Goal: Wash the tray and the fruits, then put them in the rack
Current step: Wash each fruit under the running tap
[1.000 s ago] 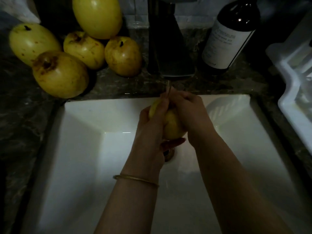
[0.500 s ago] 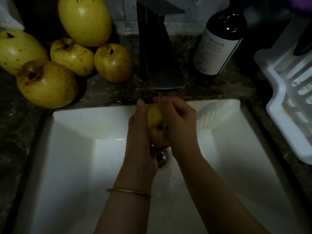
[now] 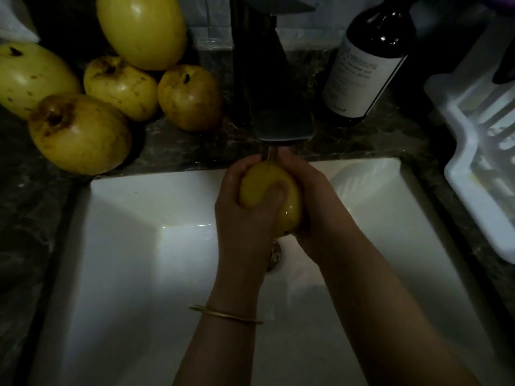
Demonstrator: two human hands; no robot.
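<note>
Over the white rectangular sink (image 3: 125,246), between left hand (image 3: 239,218) and right hand (image 3: 317,201), sits the smooth yellow round fruit (image 3: 259,182), under a thin water stream (image 3: 271,153) from the dark flat metal tap (image 3: 278,107).

Change since half a second ago: the fruit has turned, and its dark end spot no longer faces up. Judged: the rinse is mid-way and covering all sides.

The left hand curls round the fruit with its thumb across the near face. The right hand cups the other side.

Five unwashed yellow fruits (image 3: 80,132) lie on the dark stone surface (image 3: 195,151) left of the hands. A white plastic rack (image 3: 473,190) stands to their right.
</note>
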